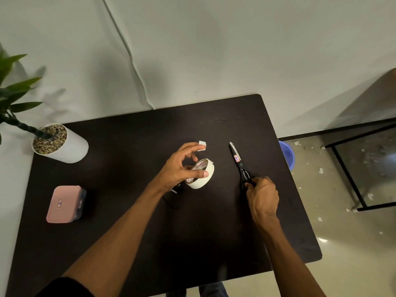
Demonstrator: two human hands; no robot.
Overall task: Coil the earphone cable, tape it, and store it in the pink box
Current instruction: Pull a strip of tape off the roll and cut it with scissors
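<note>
My left hand (182,168) holds the white tape roll (202,175) upright on the dark table (128,146), thumb on its outer face. A small cut piece of tape (202,145) sticks to my left index fingertip. The black earphone cable (174,197) lies coiled under my left wrist, mostly hidden. My right hand (262,196) grips the handles of black scissors (239,162), which lie flat on the table with closed blades pointing away. The pink box (64,203) sits closed at the left.
A white pot with pebbles and a green plant (60,143) stands at the table's far left corner. A blue bucket (287,154) sits on the floor beyond the right edge, beside a black metal frame (351,179). Paper scraps litter the floor.
</note>
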